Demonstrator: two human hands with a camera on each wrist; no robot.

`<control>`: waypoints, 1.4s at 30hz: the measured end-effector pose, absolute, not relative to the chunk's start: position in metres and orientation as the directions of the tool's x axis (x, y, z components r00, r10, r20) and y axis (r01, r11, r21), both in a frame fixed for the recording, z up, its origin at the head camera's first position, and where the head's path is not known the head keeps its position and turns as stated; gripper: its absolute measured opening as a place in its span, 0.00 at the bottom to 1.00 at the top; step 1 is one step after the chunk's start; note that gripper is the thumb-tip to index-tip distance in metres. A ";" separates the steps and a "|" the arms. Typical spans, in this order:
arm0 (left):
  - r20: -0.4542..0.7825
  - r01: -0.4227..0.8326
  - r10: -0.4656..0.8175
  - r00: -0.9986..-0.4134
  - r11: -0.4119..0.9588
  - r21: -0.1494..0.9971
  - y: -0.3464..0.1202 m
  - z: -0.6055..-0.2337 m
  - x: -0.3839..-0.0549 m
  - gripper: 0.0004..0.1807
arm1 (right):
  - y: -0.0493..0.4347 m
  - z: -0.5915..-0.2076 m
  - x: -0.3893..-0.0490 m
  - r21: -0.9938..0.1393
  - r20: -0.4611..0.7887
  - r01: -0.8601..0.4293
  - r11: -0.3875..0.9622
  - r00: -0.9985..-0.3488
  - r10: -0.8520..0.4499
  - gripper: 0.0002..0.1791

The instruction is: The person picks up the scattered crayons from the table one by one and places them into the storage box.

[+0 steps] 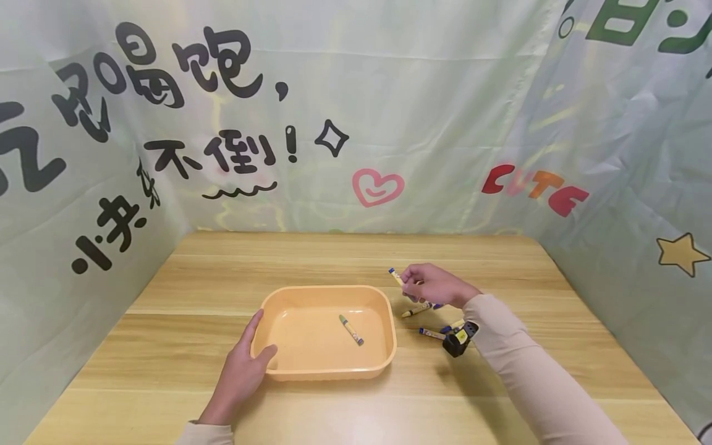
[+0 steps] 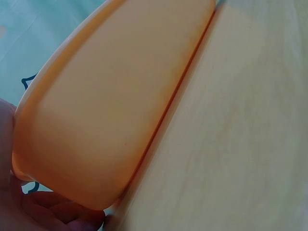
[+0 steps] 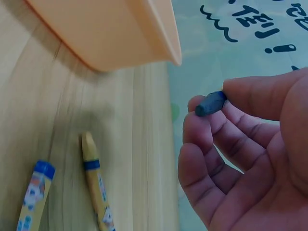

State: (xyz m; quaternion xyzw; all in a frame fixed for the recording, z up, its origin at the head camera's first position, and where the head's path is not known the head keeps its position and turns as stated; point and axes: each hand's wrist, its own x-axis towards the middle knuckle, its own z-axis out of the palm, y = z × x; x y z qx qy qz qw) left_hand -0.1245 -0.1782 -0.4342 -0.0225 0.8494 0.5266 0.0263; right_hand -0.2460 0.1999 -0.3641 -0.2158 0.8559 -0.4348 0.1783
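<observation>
An orange plastic tray stands on the table with one crayon lying inside it. My left hand grips its left side, thumb over the rim and fingers around the outside; the left wrist view shows fingers curled at the tray's outer corner. To the right of the tray, my right hand pinches a crayon between thumb and fingertips, above the table. The right wrist view shows this crayon's dark blue-green tip pointing out of the pinch. Below that hand lie several more crayons, partly hidden by the wrist.
Loose on the wooden table are a crayon with a dark band and a blue-ended crayon. A black wrist camera hangs under the right sleeve. Printed cloth surrounds the table's back and sides.
</observation>
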 end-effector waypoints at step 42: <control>-0.078 -0.069 0.002 -0.997 0.435 0.898 -0.179 -0.434 -0.124 0.41 | 0.106 -0.358 -0.251 -0.852 -0.328 -0.033 0.523 -0.745 -0.581 0.15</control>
